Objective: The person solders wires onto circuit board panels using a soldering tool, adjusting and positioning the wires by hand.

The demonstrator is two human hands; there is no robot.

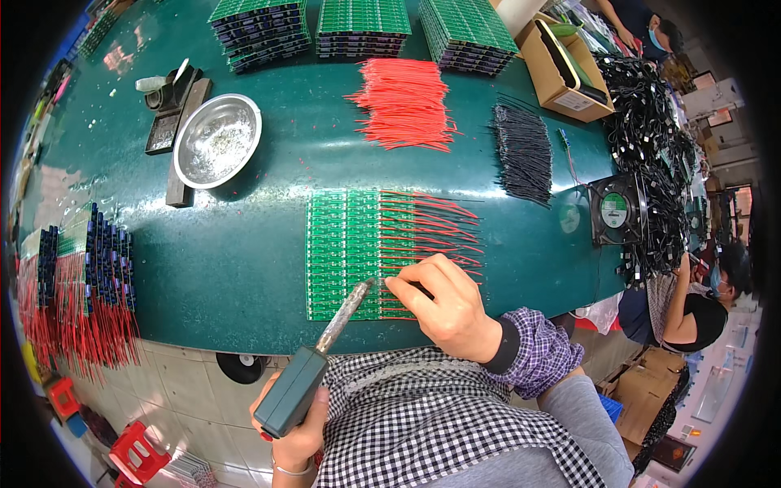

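Left hand [301,445]: fingers wrapped around the dark green handle of a soldering tool [302,382]; metal shaft slanted far and right, tip over the panel's near part.
Right hand [445,302]: fingers bent, thumb and index tips close together at the panel, just beside the tool tip; could not tell whether they gripped a wire.
Circuit-board panel [325,254]: green, flat near the table's [220,272] near edge.
Attached wires [435,217]: red and dark, extended right past the panel's edge.
Metal bowl [217,146]: farther left than the panel.
Red wire pile [404,102]: beyond the panel.
Black wire pile [523,153]: right of the red one.
Board stacks [364,26]: three, far side.
Fan [615,209]: right side.
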